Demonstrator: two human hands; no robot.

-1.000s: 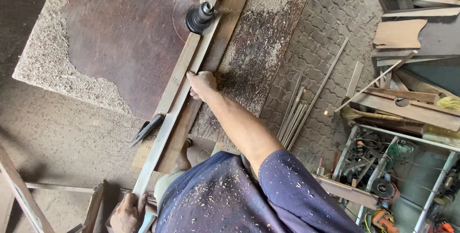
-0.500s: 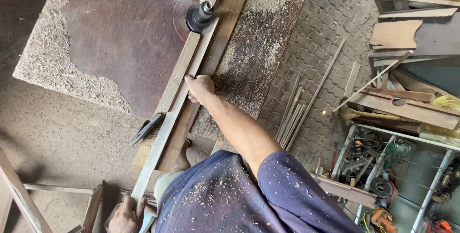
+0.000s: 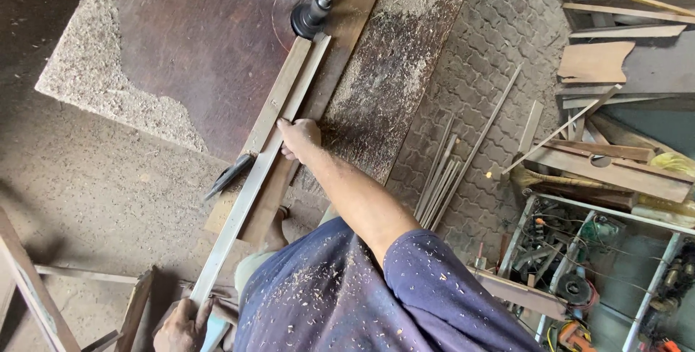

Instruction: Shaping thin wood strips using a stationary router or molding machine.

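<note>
Strip [image 3: 250,196] advanced (router [image 3: 310,17] ahead).

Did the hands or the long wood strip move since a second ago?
Barely. The right hand crept slightly back along the long wood strip, away from the black router, still pressing down. The left hand still holds the near end; strip and router stayed put.

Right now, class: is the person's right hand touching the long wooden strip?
Touching. The head view shows the right hand pressed flat on the long wooden strip, fingers over its edge, no gap visible.
</note>
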